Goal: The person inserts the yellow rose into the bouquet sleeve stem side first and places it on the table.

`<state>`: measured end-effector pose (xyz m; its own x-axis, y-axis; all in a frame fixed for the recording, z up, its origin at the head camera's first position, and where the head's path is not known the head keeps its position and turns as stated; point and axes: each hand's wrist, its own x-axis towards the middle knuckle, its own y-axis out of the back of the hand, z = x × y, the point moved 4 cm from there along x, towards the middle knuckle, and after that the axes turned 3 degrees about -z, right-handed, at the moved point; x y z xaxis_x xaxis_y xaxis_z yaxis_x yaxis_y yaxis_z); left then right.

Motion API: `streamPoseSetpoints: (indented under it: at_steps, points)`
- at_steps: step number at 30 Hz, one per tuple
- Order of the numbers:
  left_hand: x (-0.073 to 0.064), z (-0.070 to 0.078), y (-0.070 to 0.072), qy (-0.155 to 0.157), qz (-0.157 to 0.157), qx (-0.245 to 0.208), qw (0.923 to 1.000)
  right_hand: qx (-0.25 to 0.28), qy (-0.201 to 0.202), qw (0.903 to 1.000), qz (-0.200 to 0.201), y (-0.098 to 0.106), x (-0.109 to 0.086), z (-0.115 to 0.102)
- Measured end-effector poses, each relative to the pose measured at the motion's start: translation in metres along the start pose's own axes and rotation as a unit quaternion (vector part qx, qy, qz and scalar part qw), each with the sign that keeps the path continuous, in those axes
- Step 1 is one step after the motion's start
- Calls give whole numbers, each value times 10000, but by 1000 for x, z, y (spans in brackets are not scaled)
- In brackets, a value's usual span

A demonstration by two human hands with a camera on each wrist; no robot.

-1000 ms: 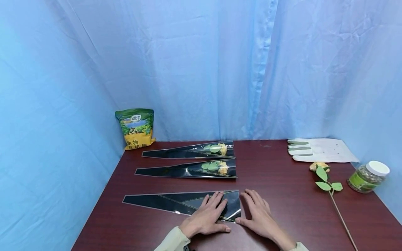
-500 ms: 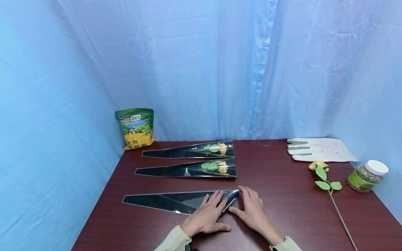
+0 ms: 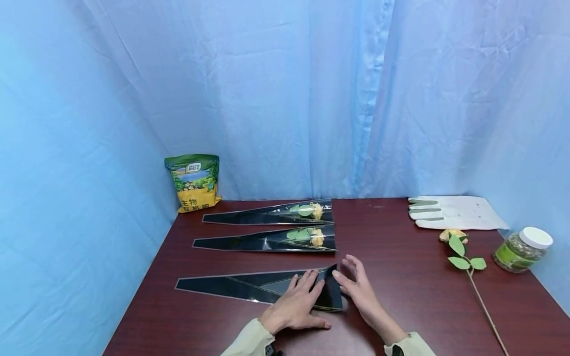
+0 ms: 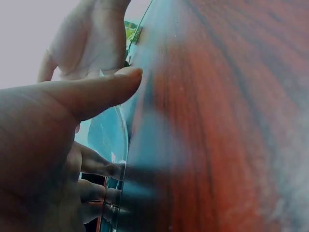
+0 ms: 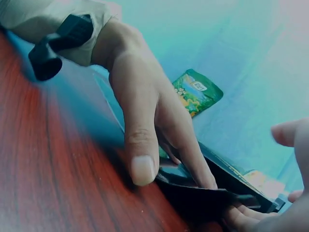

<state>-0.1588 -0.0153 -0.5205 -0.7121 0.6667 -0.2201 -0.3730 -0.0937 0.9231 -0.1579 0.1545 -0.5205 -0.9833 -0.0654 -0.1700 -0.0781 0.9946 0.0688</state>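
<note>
A long, tapered black flower sleeve (image 3: 213, 285) with a clear panel lies on the table, its wide end to the right. My left hand (image 3: 294, 304) rests on it near that end, fingers spread and thumb out over the wood. At the wide end, the far corner of the sleeve stands lifted beside the thumb of my right hand (image 3: 362, 291). In the right wrist view, right fingertips (image 5: 239, 217) touch the raised dark edge (image 5: 212, 192), while another finger (image 5: 285, 133) is held apart. The left thumb (image 4: 108, 92) shows large in the left wrist view.
Two wrapped yellow roses, a nearer one (image 3: 316, 237) and a farther one (image 3: 316, 211), lie behind. A fertilizer bag (image 3: 193, 183) stands back left. To the right are a loose yellow rose (image 3: 465, 264), a work glove (image 3: 463, 212) and a white-lidded jar (image 3: 521, 251).
My right hand first moved left onto the wide end, folding its edge, then shifted toward the far corner, which now stands up. My left hand has stayed on the sleeve.
</note>
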Motion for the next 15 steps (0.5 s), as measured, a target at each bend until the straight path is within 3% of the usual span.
streamPoseSetpoints:
  at_steps: [3,7,15]
  points:
    - [2,1,1,42,56,-182,9998,527,-131,9985,-11,2,0,0]
    - [4,3,5,318,253,-643,9971,978,-288,9948,17,4,-1,-1]
    - [9,19,15,703,1375,-1477,9769,1306,-283,9910,39,8,-1,-8]
